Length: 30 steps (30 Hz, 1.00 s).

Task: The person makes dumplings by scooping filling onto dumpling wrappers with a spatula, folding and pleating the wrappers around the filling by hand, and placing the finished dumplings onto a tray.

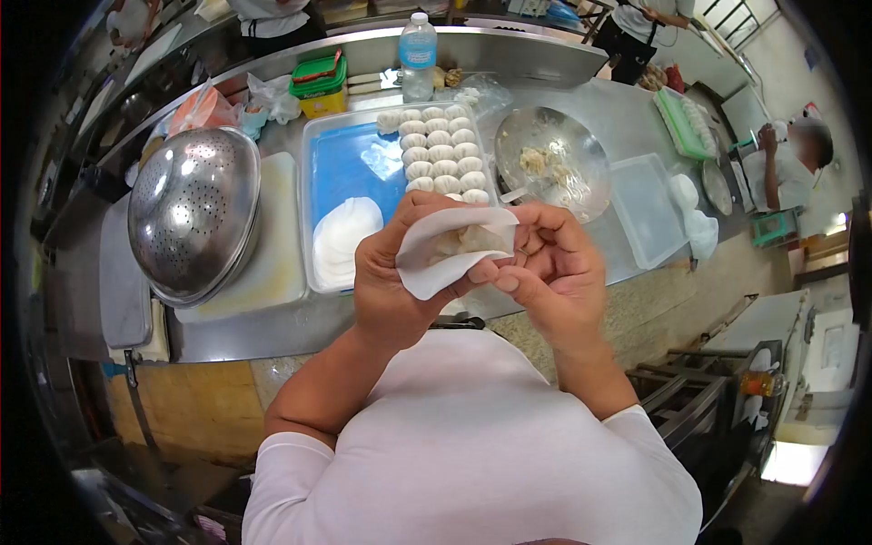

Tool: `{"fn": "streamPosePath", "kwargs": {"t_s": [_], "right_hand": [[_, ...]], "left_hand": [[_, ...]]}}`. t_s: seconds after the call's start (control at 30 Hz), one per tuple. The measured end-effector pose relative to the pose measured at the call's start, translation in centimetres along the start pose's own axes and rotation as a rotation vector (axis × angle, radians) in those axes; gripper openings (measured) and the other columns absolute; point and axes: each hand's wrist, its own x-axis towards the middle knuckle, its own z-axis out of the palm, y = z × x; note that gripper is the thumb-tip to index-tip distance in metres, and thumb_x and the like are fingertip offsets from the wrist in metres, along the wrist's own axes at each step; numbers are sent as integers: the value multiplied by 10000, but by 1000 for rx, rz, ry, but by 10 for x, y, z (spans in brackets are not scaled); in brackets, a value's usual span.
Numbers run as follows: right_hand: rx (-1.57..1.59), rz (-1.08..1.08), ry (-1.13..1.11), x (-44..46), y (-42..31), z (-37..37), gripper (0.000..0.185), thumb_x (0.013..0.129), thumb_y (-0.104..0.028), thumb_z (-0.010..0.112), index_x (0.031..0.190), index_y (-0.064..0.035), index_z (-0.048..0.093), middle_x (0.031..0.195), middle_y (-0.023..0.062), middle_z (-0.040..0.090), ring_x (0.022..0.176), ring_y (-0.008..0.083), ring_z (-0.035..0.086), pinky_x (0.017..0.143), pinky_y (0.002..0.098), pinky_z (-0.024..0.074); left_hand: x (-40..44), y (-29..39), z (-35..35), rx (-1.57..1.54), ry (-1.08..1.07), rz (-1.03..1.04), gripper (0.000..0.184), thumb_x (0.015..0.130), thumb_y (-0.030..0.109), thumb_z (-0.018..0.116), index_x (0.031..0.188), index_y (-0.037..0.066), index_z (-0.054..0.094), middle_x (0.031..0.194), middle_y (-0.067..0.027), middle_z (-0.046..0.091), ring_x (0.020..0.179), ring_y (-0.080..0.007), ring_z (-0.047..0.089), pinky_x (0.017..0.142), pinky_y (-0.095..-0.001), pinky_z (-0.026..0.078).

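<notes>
A round white dough wrapper (431, 259) with pale filling inside is held up in front of my chest, partly folded. My left hand (391, 268) cups it from the left with its fingers wrapped round it. At the wrapper's right edge, my right hand (563, 272) pinches the dough between thumb and fingers. Behind them, a blue-bottomed tray (350, 159) carries rows of pleated white dumplings (440, 150) on its right and a stack of flat wrappers (348, 238) at its front left. A metal bowl (581, 150) with filling stands to the right of the tray.
On the left, a metal colander (195, 209) lies upside down on a cutting board (272, 263). A water bottle (418, 59) and a green-lidded tub (318, 86) stand behind the tray. A clear plastic lid (647, 209) lies right. Other people (795, 168) stand farther off.
</notes>
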Motion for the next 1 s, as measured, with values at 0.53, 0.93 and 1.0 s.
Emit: {"fn": "streamPosePath", "kwargs": {"t_s": [0.53,0.93,1.0], "right_hand": [[-266,-20,-40,9,5,3,143,906,86,644,1029,18,672,1017,40,599,885,83,557,765,205,439],[-495,-71,-43,10,-3,25,102,892,47,671,983,2,680,973,67,612,876,161,558,768,269,443],[-418,-22,22,10,-4,27,108,885,48,672,982,-1,677,974,67,614,869,180,561,775,280,441]], "left_hand": [[-15,14,-11,102,89,-124,414,727,63,904,1098,93,722,1049,-23,654,1055,-127,583,889,-271,516],[-17,23,-22,176,38,-75,320,741,26,876,1012,30,707,1037,-50,658,1019,-158,602,884,-300,490],[-15,27,-23,292,-35,-57,319,738,21,877,1007,24,705,1042,-60,658,1018,-154,612,878,-300,497]]}}
